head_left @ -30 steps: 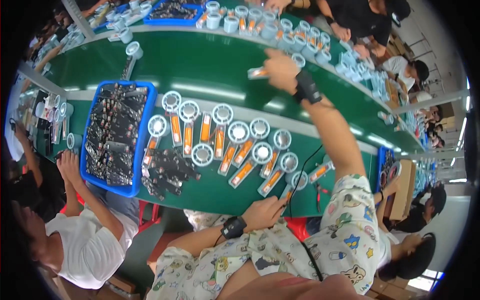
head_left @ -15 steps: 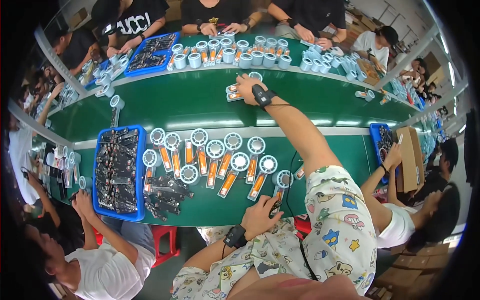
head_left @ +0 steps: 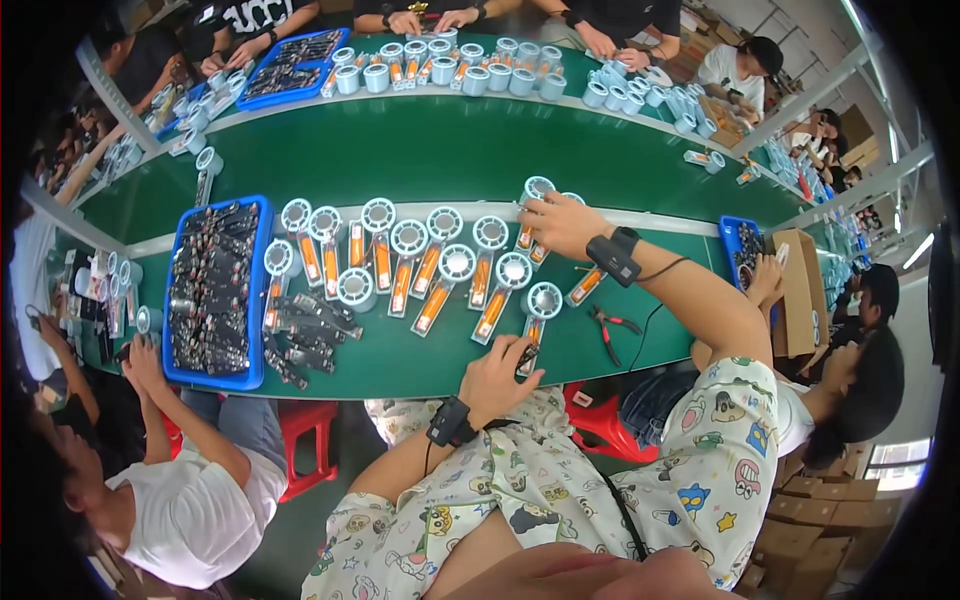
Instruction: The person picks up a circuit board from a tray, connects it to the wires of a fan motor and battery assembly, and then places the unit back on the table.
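Note:
My right hand point(head_left: 563, 224) reaches over the far side of the near table, its fingers closed around two pale-blue handheld fan bodies point(head_left: 538, 188) with round heads and orange cells in the handles. Close to the front edge, my left hand point(head_left: 495, 382) pinches a small black part point(head_left: 528, 358), mostly hidden by the fingers. Just beyond it lies another fan body point(head_left: 543, 300), whose handle end runs down to those fingers. Several similar fan bodies point(head_left: 409, 238) spread to the left, heads pointing away from me.
A blue tray point(head_left: 258, 300) full of black circuit parts stands at left, with a loose pile point(head_left: 315, 330) beside it. Red-handled pliers point(head_left: 612, 335) lie at right. A green conveyor belt point(head_left: 400, 150) runs beyond the table. Co-workers sit on both sides and opposite; a red stool point(head_left: 308, 440) stands below.
My right hand has come back from the belt to the near table, bringing the fan bodies. My left hand stays near the front edge with the black part. The pliers have come into view.

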Demonstrator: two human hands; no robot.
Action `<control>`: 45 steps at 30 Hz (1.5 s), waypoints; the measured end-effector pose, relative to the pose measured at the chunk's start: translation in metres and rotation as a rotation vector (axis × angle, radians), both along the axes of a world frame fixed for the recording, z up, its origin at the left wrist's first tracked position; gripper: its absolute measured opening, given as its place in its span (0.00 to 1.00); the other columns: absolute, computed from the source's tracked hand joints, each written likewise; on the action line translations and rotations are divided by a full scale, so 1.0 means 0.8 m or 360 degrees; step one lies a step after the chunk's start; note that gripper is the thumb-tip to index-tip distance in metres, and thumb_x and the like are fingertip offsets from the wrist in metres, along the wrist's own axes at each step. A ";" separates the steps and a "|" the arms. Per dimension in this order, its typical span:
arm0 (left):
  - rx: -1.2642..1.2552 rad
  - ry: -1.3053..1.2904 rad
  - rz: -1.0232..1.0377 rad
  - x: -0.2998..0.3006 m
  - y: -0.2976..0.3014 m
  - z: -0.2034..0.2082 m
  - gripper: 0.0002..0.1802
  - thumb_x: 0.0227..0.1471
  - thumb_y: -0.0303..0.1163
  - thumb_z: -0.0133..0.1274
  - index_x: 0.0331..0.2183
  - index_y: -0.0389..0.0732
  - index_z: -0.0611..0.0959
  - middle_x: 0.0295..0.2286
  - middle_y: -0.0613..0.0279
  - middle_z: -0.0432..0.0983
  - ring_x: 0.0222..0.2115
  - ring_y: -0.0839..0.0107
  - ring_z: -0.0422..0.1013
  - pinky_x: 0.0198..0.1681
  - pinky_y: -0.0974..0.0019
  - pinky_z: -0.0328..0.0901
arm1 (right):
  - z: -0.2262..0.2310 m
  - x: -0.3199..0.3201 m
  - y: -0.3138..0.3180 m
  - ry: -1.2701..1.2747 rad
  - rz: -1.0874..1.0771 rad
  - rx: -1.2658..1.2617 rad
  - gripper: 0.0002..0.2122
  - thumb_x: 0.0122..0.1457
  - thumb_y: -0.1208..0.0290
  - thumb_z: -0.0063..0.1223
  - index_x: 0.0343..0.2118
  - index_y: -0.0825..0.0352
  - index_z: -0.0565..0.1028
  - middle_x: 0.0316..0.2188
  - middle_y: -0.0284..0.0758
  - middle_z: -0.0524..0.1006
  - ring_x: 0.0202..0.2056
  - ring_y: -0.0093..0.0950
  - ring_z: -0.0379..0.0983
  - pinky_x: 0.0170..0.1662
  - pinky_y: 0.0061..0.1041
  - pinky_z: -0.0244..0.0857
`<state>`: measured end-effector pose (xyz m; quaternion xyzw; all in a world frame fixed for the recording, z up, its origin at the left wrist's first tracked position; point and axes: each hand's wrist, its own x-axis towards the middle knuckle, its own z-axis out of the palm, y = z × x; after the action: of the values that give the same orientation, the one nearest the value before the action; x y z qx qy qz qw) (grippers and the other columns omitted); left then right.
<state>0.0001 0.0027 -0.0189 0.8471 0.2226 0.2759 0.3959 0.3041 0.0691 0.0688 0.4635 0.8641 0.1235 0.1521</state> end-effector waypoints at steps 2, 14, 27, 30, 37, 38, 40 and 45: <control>-0.0029 0.0027 -0.0007 0.000 0.000 0.000 0.29 0.48 0.38 0.70 0.51 0.41 0.81 0.43 0.57 0.77 0.33 0.55 0.80 0.34 0.57 0.76 | -0.004 -0.013 -0.007 0.0004 -0.0054 -0.0066 0.11 0.52 0.72 0.62 0.40 0.63 0.83 0.52 0.30 0.76 0.56 0.32 0.69 0.52 0.35 0.69; -0.0492 -0.0004 0.0200 -0.003 -0.009 -0.008 0.26 0.56 0.35 0.65 0.53 0.37 0.79 0.43 0.53 0.77 0.36 0.53 0.80 0.40 0.58 0.74 | 0.044 -0.069 -0.147 0.2308 -0.1285 -0.0009 0.08 0.60 0.81 0.60 0.42 0.71 0.81 0.39 0.36 0.81 0.39 0.28 0.80 0.42 0.26 0.74; -0.0412 -0.0055 0.0123 0.002 -0.001 0.011 0.23 0.60 0.27 0.59 0.56 0.36 0.76 0.42 0.48 0.76 0.42 0.52 0.76 0.46 0.59 0.70 | -0.056 -0.173 -0.169 0.1844 -0.1288 0.0385 0.10 0.60 0.78 0.64 0.45 0.70 0.81 0.32 0.36 0.81 0.29 0.29 0.80 0.32 0.26 0.73; -0.0536 -0.0123 0.0114 0.003 -0.005 0.015 0.23 0.60 0.25 0.58 0.56 0.36 0.77 0.42 0.50 0.77 0.43 0.54 0.76 0.46 0.59 0.70 | -0.072 -0.169 -0.176 0.1876 -0.1194 0.0487 0.10 0.60 0.77 0.64 0.45 0.70 0.81 0.32 0.37 0.82 0.29 0.31 0.80 0.31 0.27 0.73; -0.0717 -0.0018 -0.0080 0.004 0.009 0.013 0.20 0.60 0.26 0.58 0.54 0.38 0.80 0.46 0.49 0.77 0.50 0.51 0.74 0.53 0.58 0.69 | -0.080 -0.163 -0.199 0.3195 -0.1822 -0.0259 0.05 0.63 0.78 0.61 0.40 0.70 0.82 0.38 0.34 0.85 0.24 0.19 0.76 0.26 0.21 0.67; -0.0653 -0.0068 -0.0090 0.006 0.010 0.012 0.20 0.60 0.26 0.58 0.54 0.38 0.80 0.47 0.49 0.77 0.52 0.51 0.73 0.55 0.58 0.68 | -0.081 -0.160 -0.201 0.3202 -0.1825 -0.0267 0.05 0.63 0.78 0.61 0.40 0.70 0.82 0.38 0.34 0.85 0.24 0.19 0.76 0.26 0.21 0.67; -0.0586 -0.0072 -0.0099 0.009 0.012 0.010 0.20 0.59 0.25 0.58 0.54 0.39 0.81 0.48 0.50 0.77 0.53 0.51 0.72 0.57 0.57 0.67 | -0.083 -0.153 -0.207 0.3225 -0.1893 -0.0380 0.06 0.63 0.79 0.61 0.41 0.71 0.82 0.36 0.32 0.84 0.25 0.14 0.73 0.25 0.18 0.65; -0.0523 -0.0105 -0.0134 0.012 0.014 0.005 0.21 0.58 0.23 0.59 0.53 0.40 0.82 0.50 0.52 0.76 0.57 0.51 0.70 0.62 0.52 0.63 | -0.087 -0.145 -0.207 0.3224 -0.1700 -0.0524 0.08 0.63 0.80 0.61 0.44 0.72 0.80 0.33 0.31 0.83 0.25 0.10 0.70 0.26 0.15 0.63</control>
<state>0.0099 0.0142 -0.0148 0.7700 0.2158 0.2468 0.5473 0.1880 -0.0966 -0.0006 0.6308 0.2896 -0.4988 -0.5190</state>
